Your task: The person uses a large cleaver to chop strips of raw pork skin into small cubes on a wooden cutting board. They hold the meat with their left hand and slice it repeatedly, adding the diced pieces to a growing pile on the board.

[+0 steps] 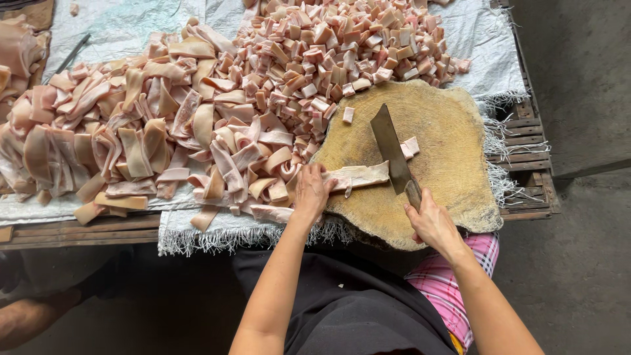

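The left hand (311, 190) pressed flat on a pork strip (358, 176) at the block's (453, 164) nine o'clock. The right hand (430, 220) gripped a cleaver (391, 150), its blade across the strip. Mid-cut, it seemed; the next chop needs fingers clear of the blade.

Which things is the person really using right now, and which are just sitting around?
In use:
- cleaver, in the right hand
- strip of pork skin, pinned by the left hand
- round wooden block
- cut cube pile
- uncut strip pile

Sitting around:
- white woven sheet
- wooden pallet
- dark rod
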